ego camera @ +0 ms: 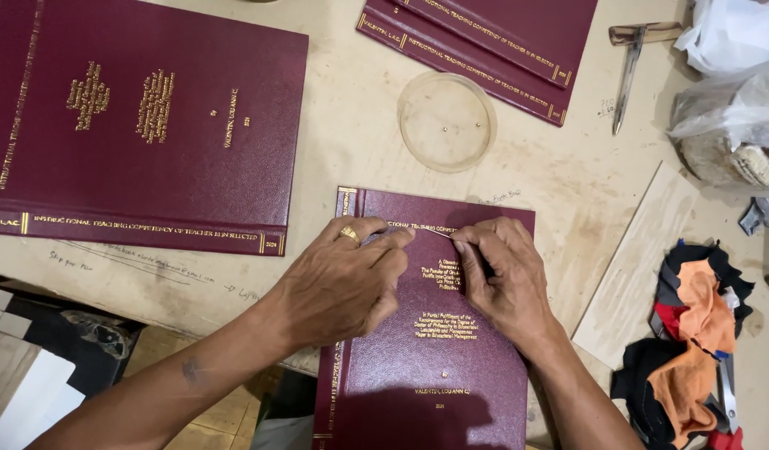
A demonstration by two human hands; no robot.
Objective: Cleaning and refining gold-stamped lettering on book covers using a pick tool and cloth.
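A maroon hardbound book (pixel 434 375) with gold lettering lies in front of me, its spine to the left. My left hand (pixel 343 283), with a gold ring, rests on the cover with its fingertips pinched. My right hand (pixel 501 279) rests on the cover too, fingers curled. A thin pale strand (pixel 433 232) stretches between the two sets of fingertips, just above the top lines of gold text. Both hands hide part of the lettering.
A stack of like maroon books (pixel 142 125) lies at the upper left, more books (pixel 493 50) at the top. A round clear disc (pixel 447 121), a thin metal tool (pixel 628 79), plastic bags (pixel 726 100), a pale board (pixel 634 267) and a heap of orange, black and red cloth (pixel 684 333) sit around.
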